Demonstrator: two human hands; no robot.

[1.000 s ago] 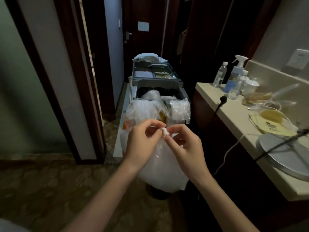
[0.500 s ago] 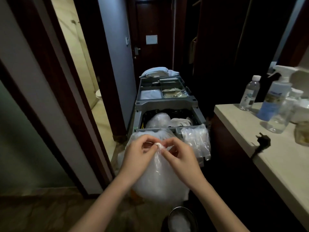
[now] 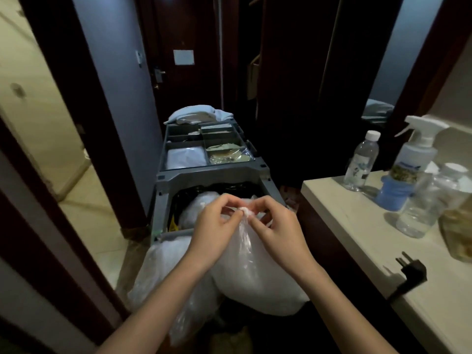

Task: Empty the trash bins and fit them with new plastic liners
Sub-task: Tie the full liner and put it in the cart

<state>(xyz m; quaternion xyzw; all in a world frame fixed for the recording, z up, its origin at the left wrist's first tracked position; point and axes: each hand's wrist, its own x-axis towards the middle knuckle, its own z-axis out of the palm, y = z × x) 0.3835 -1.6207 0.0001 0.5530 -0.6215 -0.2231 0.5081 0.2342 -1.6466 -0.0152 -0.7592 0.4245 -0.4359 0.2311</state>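
Observation:
A full translucent white trash bag (image 3: 255, 279) hangs in front of me. My left hand (image 3: 214, 226) and my right hand (image 3: 278, 231) both pinch its twisted neck, where a small white knot (image 3: 245, 211) shows between my fingertips. Behind the bag stands a grey housekeeping cart (image 3: 212, 175). Its near compartment holds other filled bags (image 3: 196, 210). More clear plastic bags (image 3: 163, 272) hang at the cart's near end, below my left forearm. No trash bin is in sight.
A cream counter (image 3: 362, 238) runs along the right with a water bottle (image 3: 360, 162), a spray bottle (image 3: 415, 154), clear jars and a black plug (image 3: 411, 274). A bathroom doorway opens on the left. A dark door stands behind the cart.
The view has tilted up and closer to the cart. My hands have risen with the bag's neck and keep working the knot. The dark bin seen at the bottom edge earlier is out of view.

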